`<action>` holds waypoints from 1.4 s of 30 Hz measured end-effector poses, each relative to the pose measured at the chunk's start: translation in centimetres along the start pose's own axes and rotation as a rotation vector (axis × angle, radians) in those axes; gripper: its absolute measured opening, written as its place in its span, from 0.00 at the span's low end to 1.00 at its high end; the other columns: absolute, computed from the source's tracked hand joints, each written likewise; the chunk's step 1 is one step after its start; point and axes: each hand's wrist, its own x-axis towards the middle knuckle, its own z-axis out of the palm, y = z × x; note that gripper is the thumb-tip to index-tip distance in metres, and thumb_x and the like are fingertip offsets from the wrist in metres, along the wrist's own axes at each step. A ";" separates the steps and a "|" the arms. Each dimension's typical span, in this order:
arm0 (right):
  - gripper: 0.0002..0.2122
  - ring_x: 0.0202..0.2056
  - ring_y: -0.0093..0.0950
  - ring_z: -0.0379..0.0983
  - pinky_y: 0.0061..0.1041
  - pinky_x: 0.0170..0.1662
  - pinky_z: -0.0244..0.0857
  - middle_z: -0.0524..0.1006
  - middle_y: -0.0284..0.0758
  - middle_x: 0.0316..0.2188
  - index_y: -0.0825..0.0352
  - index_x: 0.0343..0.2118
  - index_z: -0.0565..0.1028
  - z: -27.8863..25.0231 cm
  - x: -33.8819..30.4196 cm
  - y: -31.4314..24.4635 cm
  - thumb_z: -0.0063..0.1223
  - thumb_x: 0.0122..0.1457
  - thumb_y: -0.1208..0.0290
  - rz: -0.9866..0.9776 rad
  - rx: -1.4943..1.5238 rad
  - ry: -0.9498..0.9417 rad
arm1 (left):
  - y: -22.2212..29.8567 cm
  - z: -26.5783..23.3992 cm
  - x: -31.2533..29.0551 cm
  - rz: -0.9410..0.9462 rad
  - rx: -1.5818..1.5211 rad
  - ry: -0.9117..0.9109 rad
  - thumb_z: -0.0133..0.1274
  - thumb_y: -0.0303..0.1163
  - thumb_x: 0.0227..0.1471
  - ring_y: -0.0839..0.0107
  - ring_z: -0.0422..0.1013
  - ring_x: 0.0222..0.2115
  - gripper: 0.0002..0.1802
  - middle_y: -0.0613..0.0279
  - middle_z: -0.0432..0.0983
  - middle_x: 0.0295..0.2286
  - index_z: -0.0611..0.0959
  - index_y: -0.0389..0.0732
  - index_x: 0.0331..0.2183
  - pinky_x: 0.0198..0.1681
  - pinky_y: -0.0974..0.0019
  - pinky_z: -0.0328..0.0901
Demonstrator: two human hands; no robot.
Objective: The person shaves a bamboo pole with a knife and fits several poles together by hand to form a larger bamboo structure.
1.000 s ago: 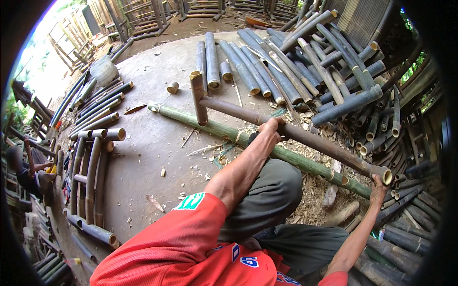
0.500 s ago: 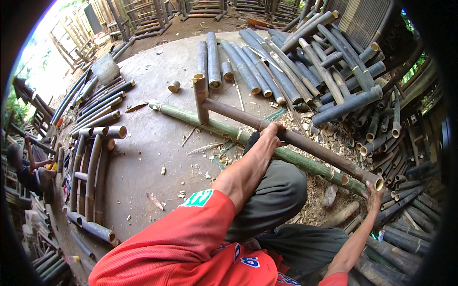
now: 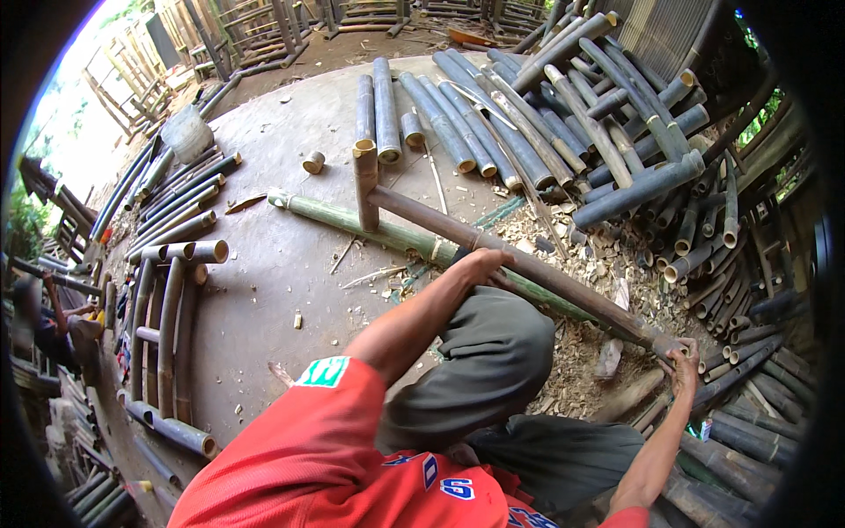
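A long brown bamboo pole (image 3: pixel 572 283) slants from upper left to lower right before me. Its far left end joins a short upright bamboo piece (image 3: pixel 366 189), making a T shape. My left hand (image 3: pixel 484 264) is closed around the pole near its middle, beside my knee, with some fingers hidden beneath. At the near right end my right hand (image 3: pixel 683 365) grips the pole, its fingers wrapped over the cut end. Under the pole lies a green bamboo pole (image 3: pixel 330 214), partly covered by the brown one and my left arm.
Dark cut bamboo lengths (image 3: pixel 440 119) and a bamboo stack (image 3: pixel 607 132) fill the far right. A bamboo frame (image 3: pixel 167 334) stands left, near more poles (image 3: pixel 189 198) and a stone block (image 3: pixel 187 132). Wood chips (image 3: pixel 572 352) litter the ground. Another person (image 3: pixel 57 321) sits at the far left.
The brown pole's near end has dipped slightly down and left, and my right hand now covers its opening. My left hand has shifted a little left and down in view.
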 end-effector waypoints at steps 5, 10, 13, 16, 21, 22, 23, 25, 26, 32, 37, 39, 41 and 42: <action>0.21 0.37 0.26 0.71 0.32 0.40 0.74 0.68 0.31 0.44 0.57 0.46 0.66 0.1 -1.9 1.8 0.58 0.49 0.75 -0.007 -0.033 0.037 | 4.9 -5.3 -9.3 0.738 0.710 0.429 0.61 0.32 0.52 0.70 0.79 0.34 0.11 0.63 0.85 0.34 0.88 0.43 0.40 0.39 0.67 0.73; 0.23 0.39 0.26 0.73 0.28 0.39 0.73 0.68 0.31 0.46 0.57 0.48 0.66 1.9 -4.8 1.8 0.58 0.47 0.74 0.037 -0.009 0.007 | 12.7 -19.3 -16.4 0.598 1.131 1.541 0.59 0.64 0.50 0.54 0.78 0.44 0.39 0.43 0.81 0.40 0.81 0.42 0.52 0.53 0.53 0.70; 0.24 0.44 0.29 0.72 0.31 0.45 0.74 0.69 0.31 0.50 0.56 0.51 0.68 1.6 -4.3 2.1 0.58 0.49 0.74 0.020 0.007 0.026 | 12.3 -25.8 -14.5 0.315 1.053 1.200 0.57 0.65 0.51 0.49 0.71 0.54 0.43 0.38 0.75 0.50 0.79 0.38 0.54 0.59 0.53 0.65; 0.24 0.47 0.30 0.72 0.34 0.48 0.74 0.68 0.31 0.52 0.55 0.53 0.69 2.0 -4.5 0.9 0.58 0.50 0.74 0.027 -0.030 0.049 | 14.5 -27.8 -14.0 0.719 1.161 1.337 0.58 0.63 0.54 0.46 0.69 0.56 0.41 0.36 0.74 0.51 0.79 0.35 0.53 0.60 0.51 0.63; 0.23 0.48 0.29 0.71 0.35 0.49 0.74 0.66 0.31 0.53 0.58 0.54 0.69 1.1 -4.4 0.9 0.54 0.53 0.76 0.059 -0.022 0.056 | 24.5 -27.1 -16.8 1.321 1.438 1.639 0.46 0.57 0.63 0.44 0.73 0.48 0.28 0.49 0.80 0.47 0.84 0.44 0.49 0.53 0.50 0.67; 0.23 0.48 0.29 0.71 0.35 0.49 0.74 0.66 0.32 0.54 0.58 0.54 0.69 1.4 -4.4 0.7 0.54 0.53 0.76 0.057 -0.038 0.065 | 23.3 -28.1 -15.5 1.184 1.359 1.682 0.46 0.56 0.63 0.44 0.74 0.46 0.27 0.49 0.81 0.45 0.84 0.46 0.49 0.53 0.49 0.68; 0.23 0.48 0.30 0.71 0.35 0.48 0.74 0.66 0.32 0.54 0.58 0.54 0.69 2.7 -4.2 -0.2 0.54 0.53 0.76 0.041 -0.046 0.053 | 20.6 -30.8 -13.6 0.930 1.287 1.600 0.46 0.57 0.63 0.44 0.75 0.47 0.28 0.46 0.80 0.45 0.84 0.45 0.48 0.54 0.49 0.67; 0.24 0.48 0.30 0.71 0.35 0.48 0.74 0.66 0.33 0.54 0.58 0.55 0.68 4.1 -3.3 -0.1 0.55 0.53 0.76 0.048 -0.059 -0.005 | 15.6 -36.7 -10.1 0.322 1.127 1.313 0.48 0.60 0.61 0.45 0.74 0.51 0.32 0.37 0.78 0.46 0.85 0.40 0.46 0.57 0.49 0.65; 0.25 0.48 0.31 0.71 0.35 0.49 0.74 0.65 0.33 0.55 0.58 0.55 0.68 2.8 -3.1 -0.2 0.56 0.53 0.76 0.049 -0.074 0.064 | 15.7 -33.4 -7.0 0.393 1.147 1.282 0.45 0.66 0.60 0.43 0.71 0.54 0.39 0.31 0.76 0.47 0.85 0.36 0.45 0.58 0.49 0.64; 0.32 0.56 0.36 0.70 0.35 0.51 0.73 0.63 0.39 0.62 0.59 0.61 0.65 1.3 -5.6 0.0 0.64 0.52 0.74 -0.066 0.060 0.023 | 16.2 -31.1 -4.9 0.657 0.052 0.618 0.44 0.67 0.60 0.62 0.74 0.46 0.40 0.52 0.80 0.45 0.81 0.40 0.52 0.50 0.53 0.67; 0.34 0.54 0.32 0.71 0.33 0.55 0.69 0.74 0.39 0.54 0.65 0.60 0.68 7.2 -0.4 2.9 0.71 0.48 0.76 -0.394 0.039 0.152 | 7.5 -52.3 -8.6 1.057 1.876 1.401 0.52 0.31 0.53 0.57 0.73 0.49 0.21 0.55 0.79 0.46 0.81 0.40 0.50 0.60 0.55 0.63; 0.32 0.54 0.31 0.70 0.31 0.57 0.67 0.74 0.38 0.54 0.65 0.58 0.70 6.0 -0.6 6.0 0.72 0.49 0.72 -0.582 0.080 0.399 | 5.8 -47.0 0.1 1.256 0.005 0.626 0.43 0.42 0.64 0.65 0.76 0.42 0.24 0.58 0.80 0.39 0.75 0.39 0.56 0.50 0.61 0.70; 0.24 0.55 0.33 0.70 0.36 0.59 0.65 0.75 0.38 0.52 0.66 0.52 0.72 6.2 0.3 5.5 0.67 0.53 0.69 -0.662 0.091 0.572 | 8.4 -43.2 1.6 1.237 0.056 0.511 0.43 0.50 0.66 0.69 0.76 0.40 0.28 0.58 0.79 0.41 0.74 0.43 0.59 0.47 0.62 0.72; 0.21 0.54 0.32 0.71 0.36 0.60 0.64 0.76 0.39 0.51 0.67 0.50 0.73 7.7 1.1 4.3 0.66 0.54 0.68 -0.714 0.133 0.631 | 10.2 -42.9 1.7 1.189 0.066 0.529 0.43 0.52 0.66 0.69 0.76 0.39 0.28 0.59 0.79 0.39 0.75 0.42 0.57 0.45 0.63 0.73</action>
